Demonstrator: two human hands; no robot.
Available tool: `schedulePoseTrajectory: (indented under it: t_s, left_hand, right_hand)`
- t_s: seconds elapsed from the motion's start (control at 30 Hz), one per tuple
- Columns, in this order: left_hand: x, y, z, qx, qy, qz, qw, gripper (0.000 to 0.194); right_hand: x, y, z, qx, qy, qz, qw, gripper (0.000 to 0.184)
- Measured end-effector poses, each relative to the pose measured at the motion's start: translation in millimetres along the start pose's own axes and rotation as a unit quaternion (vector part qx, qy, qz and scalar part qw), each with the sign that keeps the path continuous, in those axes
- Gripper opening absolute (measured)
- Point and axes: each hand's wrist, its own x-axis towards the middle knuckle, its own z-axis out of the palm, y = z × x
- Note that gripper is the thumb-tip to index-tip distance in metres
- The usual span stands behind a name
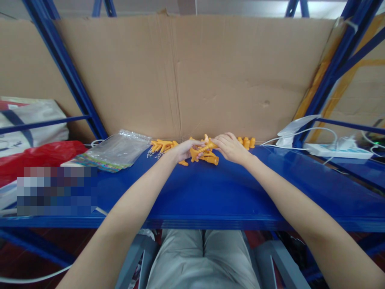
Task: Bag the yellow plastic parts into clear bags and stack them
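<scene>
My left hand (185,150) is closed around one end of an orange plastic piece (210,143) over the blue shelf. The fingers of my right hand (230,147) are wrapped over its other end, so the piece spans the gap between both hands. Below it lies an orange hollow-ended part (212,160). Several orange finger-shaped parts (164,145) are heaped left of my left hand, with thin silvery coils (150,153) next to them. To the right of my right hand, short orange knobs (246,142) stand in a row, partly hidden by it.
A clear plastic bag (116,148) and a red bag (45,156) lie on the left of the blue shelf (210,196). A cardboard sheet (228,76) closes off the back. On the right is a white power strip (337,151) with cables. Blue metal posts (67,68) frame the sides.
</scene>
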Motion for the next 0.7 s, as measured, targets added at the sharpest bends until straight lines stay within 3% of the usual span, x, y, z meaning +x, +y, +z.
schedulePoseTrajectory:
  t_s: [0.2, 0.37, 0.43, 0.57, 0.63, 0.7]
  left_hand:
    - [0, -5, -9.0, 0.016, 0.009, -0.001, 1.0, 0.023]
    - [1, -11, -24.1, -0.022, 0.108, 0.052, 0.993, 0.022]
    - [2, -13, -30.8, -0.05, 0.172, 0.09, 0.98, 0.021]
    - [6, -18, -44.3, -0.102, 0.291, 0.137, 0.942, 0.018]
    - [7, -21, -51.0, -0.114, 0.343, 0.141, 0.922, 0.016]
    - [8, -25, -57.0, -0.107, 0.391, 0.126, 0.905, 0.013]
  right_hand:
    - [-3, 13, -3, -0.02, 0.025, 0.055, 0.998, 0.034]
    - [-34, 53, 1, -0.049, 0.077, 0.231, 0.969, 0.027]
    - [-50, 66, 3, -0.065, 0.056, 0.342, 0.936, 0.029]
    - [-73, 77, 1, -0.065, -0.106, 0.559, 0.82, 0.034]
    - [-80, 78, 0, -0.031, -0.181, 0.621, 0.762, 0.035]
    - [-84, 79, 0, -0.002, -0.221, 0.653, 0.725, 0.037]
